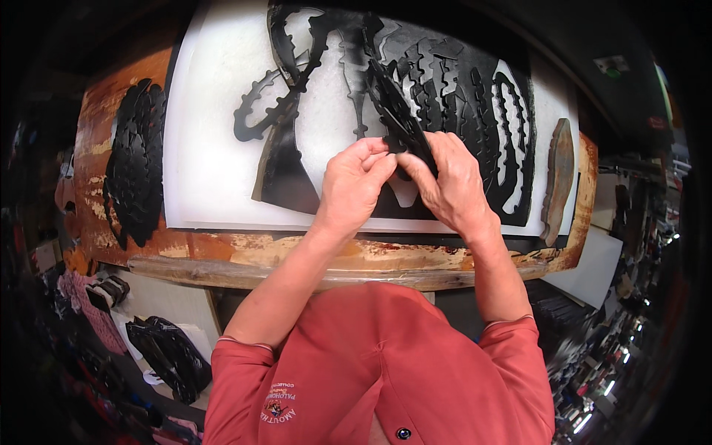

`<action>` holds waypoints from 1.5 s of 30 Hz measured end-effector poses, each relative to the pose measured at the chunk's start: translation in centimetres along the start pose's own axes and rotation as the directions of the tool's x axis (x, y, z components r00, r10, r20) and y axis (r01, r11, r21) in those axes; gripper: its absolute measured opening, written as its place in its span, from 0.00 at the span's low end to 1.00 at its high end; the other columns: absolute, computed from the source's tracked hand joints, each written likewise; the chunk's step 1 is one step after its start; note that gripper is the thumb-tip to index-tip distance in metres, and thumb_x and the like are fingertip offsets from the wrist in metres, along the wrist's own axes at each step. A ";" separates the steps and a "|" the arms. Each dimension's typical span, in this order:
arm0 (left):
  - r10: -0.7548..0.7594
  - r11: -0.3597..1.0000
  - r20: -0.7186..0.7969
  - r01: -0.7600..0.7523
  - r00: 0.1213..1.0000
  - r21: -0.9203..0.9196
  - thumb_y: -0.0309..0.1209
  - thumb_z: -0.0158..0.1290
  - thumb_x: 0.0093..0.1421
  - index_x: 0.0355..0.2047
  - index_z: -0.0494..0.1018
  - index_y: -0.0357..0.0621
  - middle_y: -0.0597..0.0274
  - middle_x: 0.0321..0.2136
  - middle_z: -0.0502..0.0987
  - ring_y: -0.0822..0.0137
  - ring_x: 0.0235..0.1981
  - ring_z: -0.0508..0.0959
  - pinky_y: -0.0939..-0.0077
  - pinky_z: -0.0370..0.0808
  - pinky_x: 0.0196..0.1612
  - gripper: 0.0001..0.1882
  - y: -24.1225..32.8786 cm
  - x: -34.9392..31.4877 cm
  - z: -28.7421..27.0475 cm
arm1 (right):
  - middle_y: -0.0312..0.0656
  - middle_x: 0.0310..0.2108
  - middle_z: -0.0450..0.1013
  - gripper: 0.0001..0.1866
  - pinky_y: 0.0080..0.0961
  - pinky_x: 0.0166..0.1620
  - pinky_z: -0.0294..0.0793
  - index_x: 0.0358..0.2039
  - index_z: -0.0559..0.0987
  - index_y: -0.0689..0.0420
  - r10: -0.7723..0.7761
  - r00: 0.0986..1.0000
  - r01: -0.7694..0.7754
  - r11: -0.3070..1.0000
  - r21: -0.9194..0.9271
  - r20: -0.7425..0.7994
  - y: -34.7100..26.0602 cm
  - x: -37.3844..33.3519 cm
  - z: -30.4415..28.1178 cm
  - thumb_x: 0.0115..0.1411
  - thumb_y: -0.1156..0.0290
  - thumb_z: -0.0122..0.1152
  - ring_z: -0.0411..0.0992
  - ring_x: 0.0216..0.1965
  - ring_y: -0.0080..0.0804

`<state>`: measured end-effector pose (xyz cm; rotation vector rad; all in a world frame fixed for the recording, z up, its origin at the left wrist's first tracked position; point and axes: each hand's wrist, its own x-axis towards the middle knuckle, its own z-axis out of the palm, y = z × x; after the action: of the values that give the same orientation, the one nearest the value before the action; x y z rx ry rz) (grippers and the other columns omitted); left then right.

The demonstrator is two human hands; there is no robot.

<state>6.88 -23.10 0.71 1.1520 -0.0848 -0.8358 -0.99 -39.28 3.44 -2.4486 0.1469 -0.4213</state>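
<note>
My two hands meet over the near middle of a white board point(208, 148). In my right hand point(454, 182) is a bunch of thin black notched strips point(397, 104), slanting up and away to the left. My left hand point(352, 182) has its thumb and fingers pinched at the near end of these strips, against my right thumb; the exact spot is partly hidden by the fingers. Beneath and beyond the hands spreads a black sheet point(289, 174) with wavy, toothed cut-outs. One looped notched offcut point(248, 122) stands out to the left.
A heap of black cut pieces point(133, 163) lies on the wooden bench point(93, 163), left of the board. On the right is a long curved wooden block point(558, 178). A rough wooden rail point(222, 273) runs along the near edge. Shiny black bundles point(170, 356) sit lower left.
</note>
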 end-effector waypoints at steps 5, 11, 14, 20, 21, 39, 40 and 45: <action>0.190 0.915 -0.054 -0.157 0.980 0.371 0.24 0.54 0.74 0.52 0.76 0.31 0.58 0.40 0.85 0.76 0.42 0.82 0.81 0.77 0.45 0.10 0.5 -0.1 -0.7 | 0.40 0.26 0.79 0.11 0.26 0.30 0.73 0.37 0.83 0.60 0.462 0.886 -0.436 0.806 0.401 0.035 2.4 0.1 -2.4 0.72 0.66 0.62 0.74 0.25 0.28; 0.313 0.833 -0.109 -0.217 0.943 0.509 0.22 0.51 0.75 0.52 0.74 0.29 0.58 0.38 0.84 0.75 0.42 0.82 0.81 0.77 0.46 0.10 1.0 -0.1 -2.0 | 0.31 0.28 0.79 0.14 0.14 0.33 0.70 0.34 0.83 0.53 0.646 0.683 -0.452 0.740 0.498 -0.340 8.7 -1.7 -11.7 0.73 0.58 0.64 0.73 0.30 0.13; 0.358 0.821 -0.136 -0.242 0.924 0.517 0.23 0.51 0.75 0.53 0.73 0.29 0.58 0.38 0.85 0.76 0.42 0.82 0.81 0.77 0.46 0.10 0.6 0.1 -1.9 | 0.33 0.31 0.80 0.12 0.16 0.38 0.77 0.39 0.83 0.56 0.530 0.665 -0.151 0.785 0.601 -0.526 11.0 -2.8 -17.3 0.74 0.60 0.64 0.77 0.32 0.17; 0.509 0.708 -0.125 -0.332 0.852 0.623 0.20 0.50 0.73 0.63 0.70 0.29 0.49 0.56 0.80 0.65 0.60 0.78 0.71 0.75 0.62 0.19 1.1 -0.2 -1.2 | 0.36 0.31 0.81 0.16 0.22 0.38 0.76 0.37 0.83 0.60 0.451 0.477 -0.572 0.811 0.122 -0.754 10.6 -4.6 -19.3 0.74 0.59 0.65 0.74 0.30 0.21; 0.620 0.563 -0.034 -0.415 0.784 0.714 0.18 0.51 0.71 0.67 0.68 0.30 0.47 0.63 0.74 0.58 0.68 0.72 0.64 0.69 0.70 0.24 1.3 -0.6 -0.9 | 0.37 0.28 0.80 0.16 0.22 0.33 0.72 0.35 0.83 0.59 0.338 0.586 -0.539 0.841 -0.043 -0.737 9.9 -5.0 -17.2 0.74 0.58 0.64 0.72 0.28 0.19; -0.269 0.902 0.105 0.212 0.957 0.377 0.36 0.53 0.73 0.68 0.64 0.25 0.53 0.53 0.80 0.71 0.51 0.77 0.75 0.74 0.56 0.31 0.7 1.1 5.9 | 0.49 0.31 0.74 0.11 0.41 0.36 0.72 0.44 0.79 0.66 -0.010 0.968 -0.062 0.958 -0.281 -0.250 5.3 -6.7 -2.1 0.61 0.86 0.64 0.71 0.32 0.48; -0.281 0.917 0.105 0.235 0.954 0.321 0.36 0.53 0.74 0.67 0.67 0.27 0.60 0.51 0.80 0.73 0.52 0.76 0.76 0.73 0.55 0.29 0.4 1.3 5.9 | 0.50 0.31 0.74 0.12 0.41 0.37 0.73 0.44 0.79 0.66 0.000 0.972 -0.072 0.952 -0.298 -0.235 5.3 -6.7 -2.0 0.60 0.85 0.65 0.71 0.32 0.49; -0.223 0.973 0.164 0.229 0.961 -0.019 0.30 0.48 0.75 0.62 0.72 0.32 0.58 0.52 0.81 0.71 0.54 0.78 0.74 0.72 0.59 0.20 -2.3 3.2 6.3 | 0.50 0.35 0.77 0.14 0.41 0.39 0.75 0.46 0.80 0.67 0.019 0.976 -0.093 0.939 -0.331 -0.218 5.4 -6.3 -1.9 0.60 0.78 0.69 0.73 0.36 0.50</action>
<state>4.96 -30.29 0.42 1.0699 -0.0708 -1.1289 -7.58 -43.31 -0.10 -2.7228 0.4108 -0.6810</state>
